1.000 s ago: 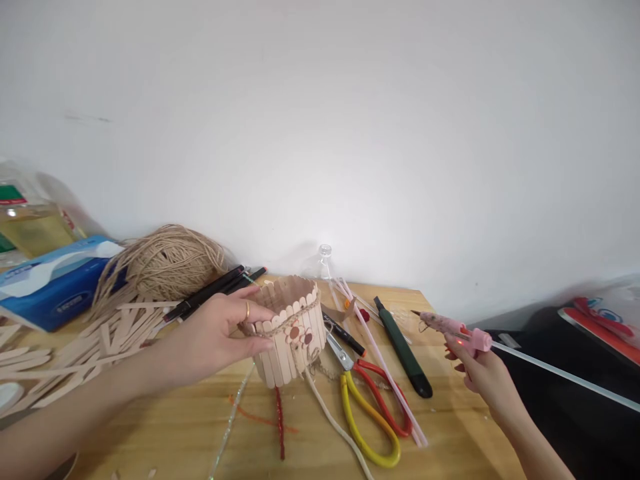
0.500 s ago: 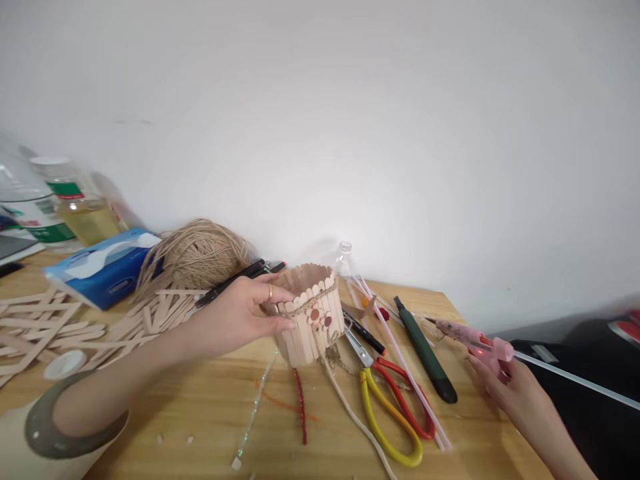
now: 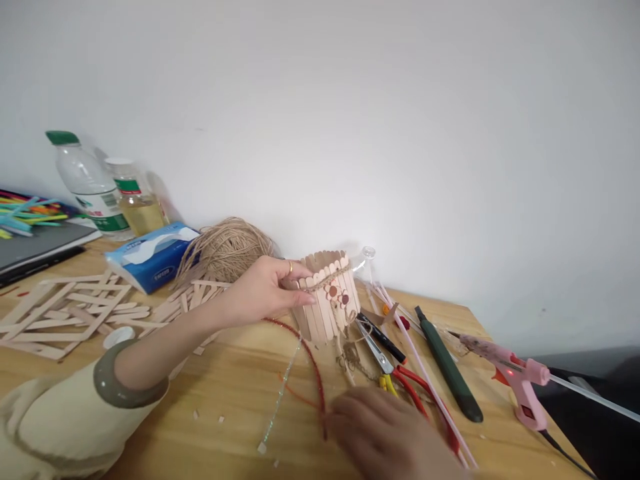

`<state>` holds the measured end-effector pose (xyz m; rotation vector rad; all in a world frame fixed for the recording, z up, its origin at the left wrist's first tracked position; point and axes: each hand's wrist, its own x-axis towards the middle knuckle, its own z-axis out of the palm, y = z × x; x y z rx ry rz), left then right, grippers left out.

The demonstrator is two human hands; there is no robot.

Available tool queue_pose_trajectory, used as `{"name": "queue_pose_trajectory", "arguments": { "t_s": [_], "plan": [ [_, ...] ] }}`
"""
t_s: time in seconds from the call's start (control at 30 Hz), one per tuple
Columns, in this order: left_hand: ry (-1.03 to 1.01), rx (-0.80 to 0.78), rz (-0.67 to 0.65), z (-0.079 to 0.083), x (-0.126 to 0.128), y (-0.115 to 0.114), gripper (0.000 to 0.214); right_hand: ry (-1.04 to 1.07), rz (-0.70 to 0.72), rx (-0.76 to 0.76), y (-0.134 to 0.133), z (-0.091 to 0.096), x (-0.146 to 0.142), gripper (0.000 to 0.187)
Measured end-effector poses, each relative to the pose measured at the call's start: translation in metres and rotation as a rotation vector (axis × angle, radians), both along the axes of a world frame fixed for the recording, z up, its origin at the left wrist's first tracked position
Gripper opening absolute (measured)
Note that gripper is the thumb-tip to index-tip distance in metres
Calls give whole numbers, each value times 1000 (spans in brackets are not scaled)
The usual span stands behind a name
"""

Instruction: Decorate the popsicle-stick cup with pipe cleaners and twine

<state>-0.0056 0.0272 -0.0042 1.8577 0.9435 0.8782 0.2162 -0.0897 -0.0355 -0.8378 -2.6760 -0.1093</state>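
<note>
The left hand [image 3: 270, 290] grips the stick cup [image 3: 327, 303] at its left side, thumb on the outer wall and the other fingers over the rim, pinching the wall between them. The cup stands slightly tilted at the middle of the desk [image 3: 225, 453], twine around its upper part and two small flowers [image 3: 339, 295] on its front; I cannot tell whether its base touches the wood. The right hand [image 3: 383, 433] is over the near side, partly covering the scissors [image 3: 385, 362] (it is blurred, so I cannot tell how its fingers stand or whether they hold anything). Its fingertips lie close to the near end of a red glittery stem [image 3: 319, 377]. Farther right, a pink glue gun [image 3: 520, 377] stands near the desk's edge, its red light glowing, beyond a dark green tool [image 3: 450, 367]. At left lie loose craft sticks [image 3: 75, 313], with a twine ball [image 3: 233, 247] and a blue tissue pack [image 3: 155, 263] behind.
</note>
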Motion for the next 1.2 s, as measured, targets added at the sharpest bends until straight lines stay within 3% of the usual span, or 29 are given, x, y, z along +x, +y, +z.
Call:
{"name": "queue_pose_trajectory", "arguments": {
  "t_s": [0.07, 0.13, 0.23, 0.33, 0.43, 0.53, 0.67, 0.8, 1.03, 1.2],
  "plan": [
    [-38, -25, -36, 1, -1, 0, 28, -53, 114, 48, 18, -9, -37, 20],
    [-54, -49, -66, 3, -3, 0, 27, -103, 172, 69, 32, -24, -54, 15],
    [-49, -47, -92, 6, -6, 1, 25, -158, 213, 131, 47, -46, -56, 10],
    [-32, -9, -86, 5, -7, 4, 23, -93, 276, 201, 52, -51, -54, 16],
    [-3, 43, -30, 0, -8, 9, 21, 88, 341, 305, 46, -36, -54, 17],
    [23, 110, -4, -5, -8, 13, 19, 331, 303, 369, 39, -10, -46, 19],
    [29, 121, -41, -8, -6, 13, 21, 418, 100, 278, 36, 27, -19, 24],
    [34, 75, -123, -7, -3, 9, 21, 508, -138, 395, 44, 48, 3, 28],
    [-58, -206, -225, -8, 1, -1, 29, 364, -180, 423, 59, 43, 9, 23],
    [-39, -179, -227, -8, 4, -6, 24, 419, -155, 333, 66, 33, 11, 24]
  ]
}}
